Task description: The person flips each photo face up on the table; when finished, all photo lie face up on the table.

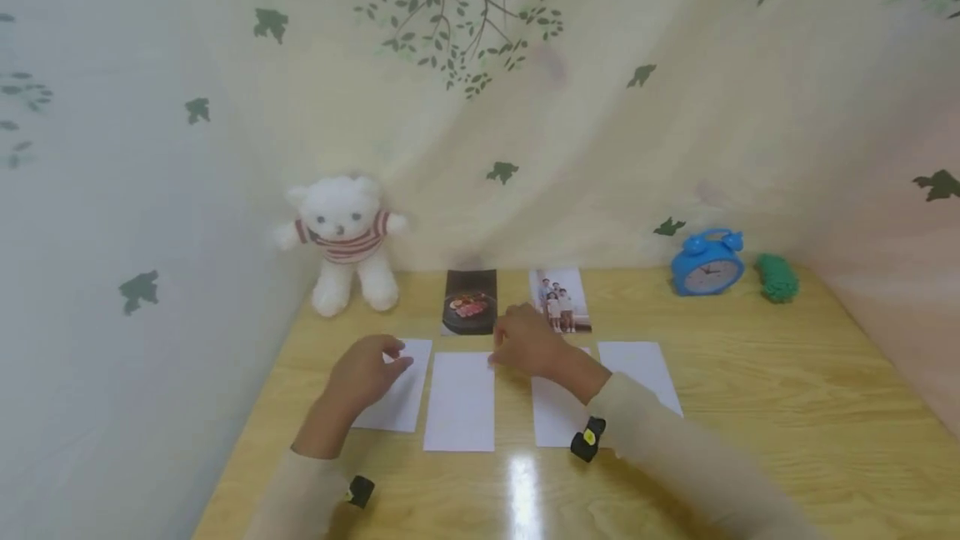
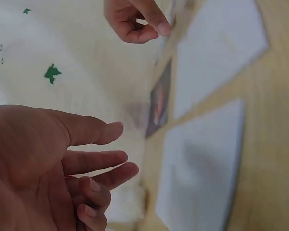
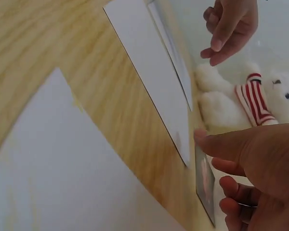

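Several blank white cards lie in a row on the wooden table. Over the leftmost card (image 1: 405, 402) hovers my left hand (image 1: 366, 372), thumb and fingers apart with nothing between them; its shadow falls on that card. My right hand (image 1: 528, 342) is near the upper right corner of the second card (image 1: 460, 407), its thumb extended and fingers loosely bent, holding nothing. The third card (image 1: 553, 417) is partly hidden beneath the right wrist, and the rightmost card (image 1: 637, 363) partly by the sleeve. Behind the row lie a photo of food in a dark dish (image 1: 470, 307) and a group photo (image 1: 566, 294), its lower left overlapped by the right hand.
A white teddy bear (image 1: 347, 244) in a striped top sits at the back left. At the back right stand a blue alarm clock (image 1: 707, 265) and a crumpled green object (image 1: 777, 277). A leaf-patterned curtain (image 1: 450, 140) closes off the table's back and sides.
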